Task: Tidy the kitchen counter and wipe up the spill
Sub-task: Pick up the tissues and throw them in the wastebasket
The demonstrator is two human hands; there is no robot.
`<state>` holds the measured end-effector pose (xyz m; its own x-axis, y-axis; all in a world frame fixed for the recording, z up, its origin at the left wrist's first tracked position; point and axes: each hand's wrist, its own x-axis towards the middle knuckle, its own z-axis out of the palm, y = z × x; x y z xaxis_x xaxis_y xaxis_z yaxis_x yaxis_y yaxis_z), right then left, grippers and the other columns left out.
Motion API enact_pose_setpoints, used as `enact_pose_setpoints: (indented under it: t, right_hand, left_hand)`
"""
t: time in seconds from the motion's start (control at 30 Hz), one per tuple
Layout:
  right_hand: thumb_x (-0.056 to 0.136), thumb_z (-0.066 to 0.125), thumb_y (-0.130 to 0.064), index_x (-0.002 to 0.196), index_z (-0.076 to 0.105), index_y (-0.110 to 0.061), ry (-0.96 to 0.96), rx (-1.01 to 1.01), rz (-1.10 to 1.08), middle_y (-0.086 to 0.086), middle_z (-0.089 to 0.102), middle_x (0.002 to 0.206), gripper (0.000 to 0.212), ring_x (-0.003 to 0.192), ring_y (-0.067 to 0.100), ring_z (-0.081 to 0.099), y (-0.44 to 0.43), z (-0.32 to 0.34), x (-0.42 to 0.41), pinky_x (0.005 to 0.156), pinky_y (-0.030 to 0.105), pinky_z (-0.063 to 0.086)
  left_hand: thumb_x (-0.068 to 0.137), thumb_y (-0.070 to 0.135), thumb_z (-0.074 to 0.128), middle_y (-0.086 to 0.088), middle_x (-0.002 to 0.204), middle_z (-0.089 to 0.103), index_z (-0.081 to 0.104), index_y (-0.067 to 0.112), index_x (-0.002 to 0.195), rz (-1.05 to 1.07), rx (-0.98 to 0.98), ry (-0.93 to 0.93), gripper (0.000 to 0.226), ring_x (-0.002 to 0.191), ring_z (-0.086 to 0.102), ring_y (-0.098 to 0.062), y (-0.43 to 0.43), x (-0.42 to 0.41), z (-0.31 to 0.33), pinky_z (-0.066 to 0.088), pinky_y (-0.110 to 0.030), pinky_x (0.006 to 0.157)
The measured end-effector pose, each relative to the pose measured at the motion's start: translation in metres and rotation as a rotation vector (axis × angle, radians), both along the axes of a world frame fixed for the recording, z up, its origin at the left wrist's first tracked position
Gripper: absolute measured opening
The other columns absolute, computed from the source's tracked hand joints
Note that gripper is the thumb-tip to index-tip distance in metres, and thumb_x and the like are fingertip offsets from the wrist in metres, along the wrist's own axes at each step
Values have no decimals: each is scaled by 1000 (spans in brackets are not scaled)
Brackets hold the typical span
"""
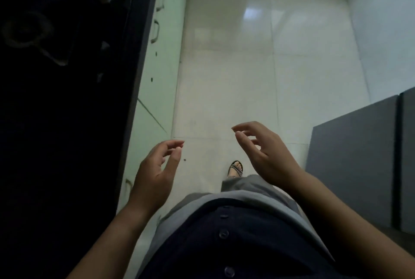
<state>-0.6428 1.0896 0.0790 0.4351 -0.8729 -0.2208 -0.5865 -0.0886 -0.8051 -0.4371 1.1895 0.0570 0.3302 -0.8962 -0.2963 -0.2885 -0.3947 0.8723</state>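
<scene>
Overhead, left hand (155, 177) empty, right hand (265, 150) empty

Counter (56, 99) ran down the left side, super dark, could barely make out a roundish shape and a couple small bits near its front edge. Pale tiled floor (224, 76) was next to it, with one sandalled foot (235, 168) planted there.

We see a glossy white tiled floor (235, 81), matt pale-green cabinet fronts (161, 72) with metal handles (155, 31), a dark polished countertop (67, 99) and soft grey cloth trousers (244, 186).
</scene>
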Motion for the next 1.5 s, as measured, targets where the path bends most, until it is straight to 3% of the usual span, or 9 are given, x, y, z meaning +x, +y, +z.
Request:
enact_pose_setpoints:
  t: [0.2, 0.33, 0.53, 0.83, 1.07, 1.3, 1.5]
  right_hand:
    - [94, 42, -40, 112, 58, -21, -2, -44, -109, -11, 58, 110, 30, 102, 6, 55, -86, 3, -71, 89, 34, 49]
    - [91, 39, -48, 112, 57, -24, -5, -26, -185, -14, 57, 110, 37, 102, 2, 54, -119, 0, -113, 88, 29, 49]
    - [94, 43, -38, 110, 58, -22, -30, 52, -280, -13, 56, 107, 27, 99, 2, 55, -170, -11, -131, 86, 27, 49]
    - [95, 46, -32, 106, 61, -20, -16, -14, -240, -10, 59, 105, 22, 97, 5, 56, -349, -17, -95, 86, 33, 49]
    - [93, 43, -38, 103, 62, -19, -17, -139, -199, -7, 62, 103, 28, 96, 7, 57, -516, 20, -33, 83, 34, 50]
    - [94, 42, -39, 103, 62, -20, 5, -82, -90, -8, 62, 103, 29, 96, 5, 57, -606, 9, 24, 83, 36, 51]
    - [93, 41, -42, 102, 62, -21, 12, -35, 36, -9, 61, 102, 31, 97, 4, 56, -694, -1, 69, 82, 37, 51]
  left_hand:
    - [86, 49, 40, 21, 110, 61, 58, 36, 107, -189, -63, -42, 31, 102, 54, 9, -120, -75, 6, 43, -16, 80]
    - [81, 57, 37, 19, 109, 62, 60, 35, 107, -268, -67, -36, 41, 102, 55, 8, -171, -109, 8, 43, -16, 80]
    - [80, 58, 40, 19, 104, 65, 61, 38, 100, -314, -6, -16, 36, 98, 59, 4, -229, -120, -1, 46, -20, 82]
    - [86, 46, 42, 20, 105, 64, 59, 40, 100, -310, -19, -30, 23, 99, 57, 7, -404, -90, -16, 44, -18, 80]
    - [86, 51, 38, 20, 107, 62, 56, 44, 99, -301, -97, -51, 23, 100, 57, 5, -565, -31, 17, 44, -16, 81]
    - [80, 61, 35, 23, 107, 62, 58, 41, 102, -203, -59, -65, 38, 101, 55, 10, -644, 31, 18, 43, -16, 79]
    - [85, 48, 39, 24, 107, 59, 58, 36, 108, -125, 15, -98, 32, 99, 50, 18, -703, 68, 11, 38, -8, 75]
